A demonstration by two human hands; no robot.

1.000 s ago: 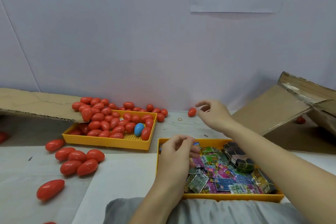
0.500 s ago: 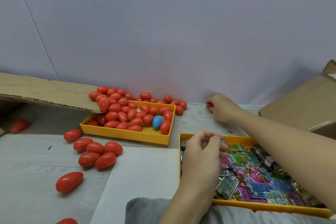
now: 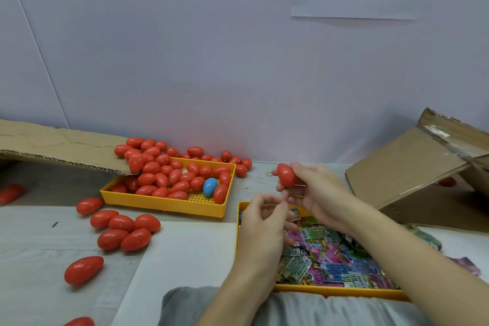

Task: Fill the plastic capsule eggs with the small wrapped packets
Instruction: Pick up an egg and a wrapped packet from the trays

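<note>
A red capsule egg (image 3: 287, 175) is gripped in the fingertips of the right hand (image 3: 317, 193), raised above the table (image 3: 39, 259). Just below it, the left hand (image 3: 262, 230) is held loosely curled and empty over the yellow tray (image 3: 338, 291) of wrapped packets (image 3: 333, 259).

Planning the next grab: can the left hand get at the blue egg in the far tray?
Probably yes: the blue egg lies uncovered on top, and nothing stands between it and the left hand.

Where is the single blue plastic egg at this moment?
In the head view, the blue plastic egg lies left of centre, in the yellow perforated tray, near its front right corner among red plastic eggs.
</note>
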